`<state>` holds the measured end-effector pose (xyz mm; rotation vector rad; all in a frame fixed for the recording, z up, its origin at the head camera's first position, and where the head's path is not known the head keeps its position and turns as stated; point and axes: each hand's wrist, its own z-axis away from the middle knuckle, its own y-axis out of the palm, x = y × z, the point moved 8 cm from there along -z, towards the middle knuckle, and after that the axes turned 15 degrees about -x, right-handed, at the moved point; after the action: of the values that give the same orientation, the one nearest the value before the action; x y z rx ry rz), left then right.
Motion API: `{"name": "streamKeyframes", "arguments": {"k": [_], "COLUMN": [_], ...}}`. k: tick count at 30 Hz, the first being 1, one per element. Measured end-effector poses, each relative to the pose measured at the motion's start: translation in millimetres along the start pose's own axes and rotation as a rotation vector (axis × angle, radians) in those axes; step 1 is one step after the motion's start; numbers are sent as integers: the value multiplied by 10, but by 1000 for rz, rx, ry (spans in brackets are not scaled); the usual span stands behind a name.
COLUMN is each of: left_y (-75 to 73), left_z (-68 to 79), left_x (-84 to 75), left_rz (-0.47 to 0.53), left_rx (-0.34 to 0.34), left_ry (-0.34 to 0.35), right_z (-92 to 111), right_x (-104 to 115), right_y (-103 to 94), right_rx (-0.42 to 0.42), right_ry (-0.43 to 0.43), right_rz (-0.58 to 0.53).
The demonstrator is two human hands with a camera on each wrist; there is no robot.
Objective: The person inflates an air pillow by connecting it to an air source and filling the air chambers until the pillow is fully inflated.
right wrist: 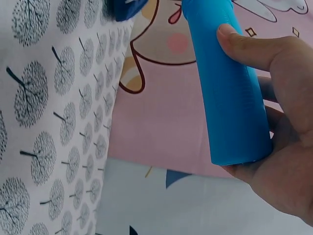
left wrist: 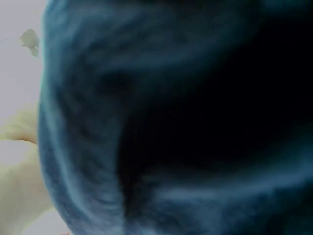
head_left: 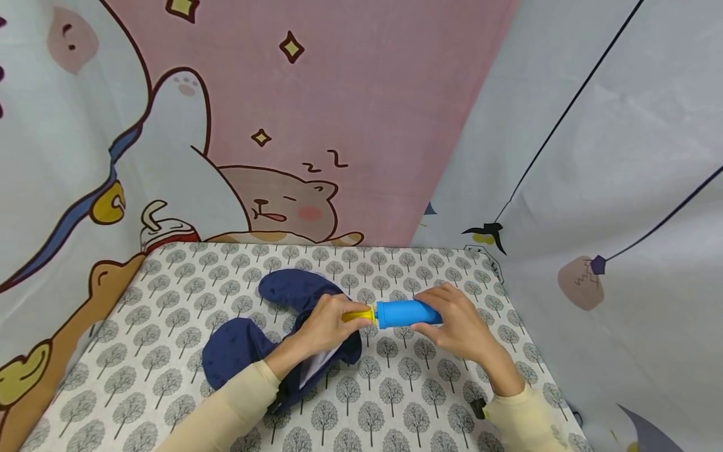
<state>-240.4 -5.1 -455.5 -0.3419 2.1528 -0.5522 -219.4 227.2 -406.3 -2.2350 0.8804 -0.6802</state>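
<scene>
A blue hand pump (head_left: 398, 314) is held level over the table between both hands. My left hand (head_left: 326, 323) pinches its yellow end (head_left: 361, 314) between thumb and fingers. Round the blue barrel (right wrist: 227, 93) curl the fingers of my right hand (head_left: 459, 321), thumb along the near side in the right wrist view. A navy, soft-looking U-shaped neck pillow (head_left: 231, 348) with a pale inner patch (head_left: 317, 365) lies beneath my left hand and forearm, which hide part of it. Close, blurred navy fabric (left wrist: 83, 122) fills most of the left wrist view and hides the left hand there.
The table is covered by a white cloth (head_left: 169, 351) printed with grey trees. Behind it hangs a pink and white cartoon curtain (head_left: 390, 125), with a pale grey curtain (head_left: 632, 157) along the right side. A small black object (head_left: 478, 408) sits by the right sleeve.
</scene>
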Motion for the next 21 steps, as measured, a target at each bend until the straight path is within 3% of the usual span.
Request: {"name": "streamKeyframes", "arguments": {"k": [5,10,21], "left_y": [9,14,-6], "left_z": [-3,-2,4], "left_x": [13,-5,-39], "left_rz": [-20,-32,-64], "left_rx": [3,11,16], "left_ry": [-9,30,76], "right_z": [12,31,182], "right_x": [14,-54,-494], "right_y": [20,-87,-470], "right_rx": [-2,-15,14], "right_ry": [-10,-11,113], "right_rz": [16,27,21]}}
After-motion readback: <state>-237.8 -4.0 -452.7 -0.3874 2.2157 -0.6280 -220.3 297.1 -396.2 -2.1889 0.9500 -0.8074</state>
